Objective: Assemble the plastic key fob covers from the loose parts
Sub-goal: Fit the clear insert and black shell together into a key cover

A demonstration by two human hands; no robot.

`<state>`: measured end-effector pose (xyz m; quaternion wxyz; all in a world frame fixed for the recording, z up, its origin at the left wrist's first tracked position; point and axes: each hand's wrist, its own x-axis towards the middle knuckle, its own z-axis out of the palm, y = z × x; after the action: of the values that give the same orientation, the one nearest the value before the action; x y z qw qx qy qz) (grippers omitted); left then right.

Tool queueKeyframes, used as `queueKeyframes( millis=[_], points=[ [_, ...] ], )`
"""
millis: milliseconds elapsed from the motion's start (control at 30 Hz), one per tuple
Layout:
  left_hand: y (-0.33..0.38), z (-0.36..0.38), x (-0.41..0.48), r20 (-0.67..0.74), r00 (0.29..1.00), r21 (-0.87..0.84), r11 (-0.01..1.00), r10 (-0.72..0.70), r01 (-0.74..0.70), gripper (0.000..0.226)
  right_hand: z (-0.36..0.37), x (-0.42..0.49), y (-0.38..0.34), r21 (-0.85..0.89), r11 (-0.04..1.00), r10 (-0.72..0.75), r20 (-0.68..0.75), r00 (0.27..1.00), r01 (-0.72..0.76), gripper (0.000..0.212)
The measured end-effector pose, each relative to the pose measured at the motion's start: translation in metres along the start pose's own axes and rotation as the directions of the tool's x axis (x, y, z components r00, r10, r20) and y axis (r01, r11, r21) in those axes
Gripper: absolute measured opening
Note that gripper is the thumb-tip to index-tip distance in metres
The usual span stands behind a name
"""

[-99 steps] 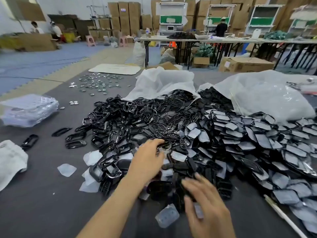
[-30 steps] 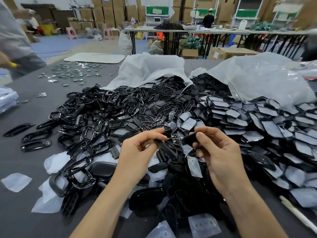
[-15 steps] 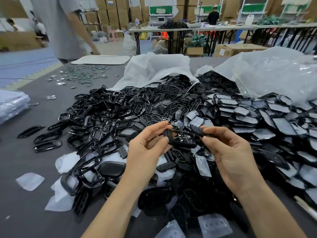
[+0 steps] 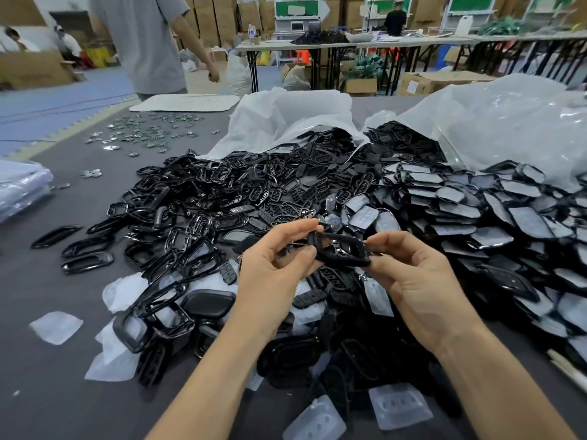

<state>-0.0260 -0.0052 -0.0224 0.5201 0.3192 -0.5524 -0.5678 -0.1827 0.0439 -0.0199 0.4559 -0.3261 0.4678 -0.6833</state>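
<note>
Both hands hold one black key fob cover [image 4: 341, 249] above the heap. My left hand [image 4: 273, 274] pinches its left end between thumb and fingers. My right hand [image 4: 413, 277] grips its right end. The cover is a glossy frame with a button insert showing inside it. Below lies a big pile of black frames [image 4: 197, 230] on the left, button inserts [image 4: 295, 192] in the middle, and film-covered back shells [image 4: 476, 214] on the right.
Two white plastic bags [image 4: 295, 119] lie open behind the pile on the grey table [image 4: 47, 376]. Clear film pieces [image 4: 55, 327] and small metal emblems [image 4: 143, 134] are scattered left. A person in a grey shirt [image 4: 149, 42] stands at the far left edge.
Earlier my hands reached into the pile and lifted out parts. The frame and insert have since come together between both hands, held slightly higher. A person walked in at the far left.
</note>
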Motion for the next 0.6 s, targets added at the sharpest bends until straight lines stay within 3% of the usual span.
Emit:
queueKeyframes(
  millis=[100,333,600],
  points=[
    [0.001,-0.0007,0.0006,-0.006,1.0,0.023,1.0,0.015,-0.014,0.032,0.0003,-0.0002,-0.0038,0.158,0.984,0.073,0.086,0.994,-0.086,0.029],
    [-0.0009,-0.0006,0.0,0.038,0.998,0.125,0.991,0.042,-0.047,0.035,-0.0029,-0.0016,-0.0074,0.182,0.964,0.157,0.193,0.969,-0.192,0.029],
    [-0.0035,-0.0012,0.0005,0.121,0.993,0.241,0.97,0.0,-0.029,0.04,-0.0051,0.0012,-0.0008,-0.154,0.985,0.097,0.134,0.986,-0.076,0.027]
  ],
)
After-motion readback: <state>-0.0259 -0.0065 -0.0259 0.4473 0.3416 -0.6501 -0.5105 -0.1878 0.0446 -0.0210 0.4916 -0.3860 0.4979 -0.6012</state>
